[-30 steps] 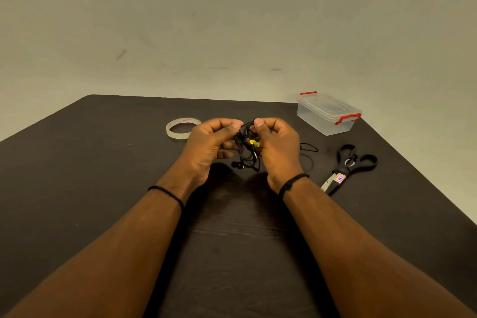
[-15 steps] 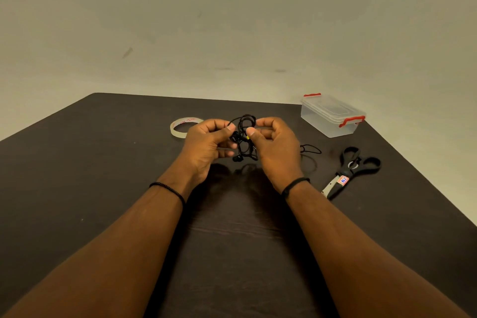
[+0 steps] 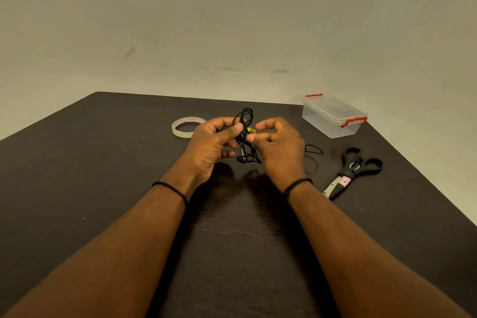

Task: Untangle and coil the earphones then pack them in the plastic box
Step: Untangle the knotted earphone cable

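A plain indoor room, its kind unclear: a dark wood-grain tabletop [image 3: 103, 162] against a bare, scuffed beige wall [image 3: 232, 20], with tape roll [image 3: 188, 127] and scissors [image 3: 353, 170] lying out.

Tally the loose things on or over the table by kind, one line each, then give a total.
Earphones, a tangled bundle held in both hands: 1
Plastic box, lid on: 1
Tape roll: 1
Scissors: 1
Total: 4

Clear plastic box [image 3: 333, 119] (red clips); matt wood table [image 3: 103, 162].
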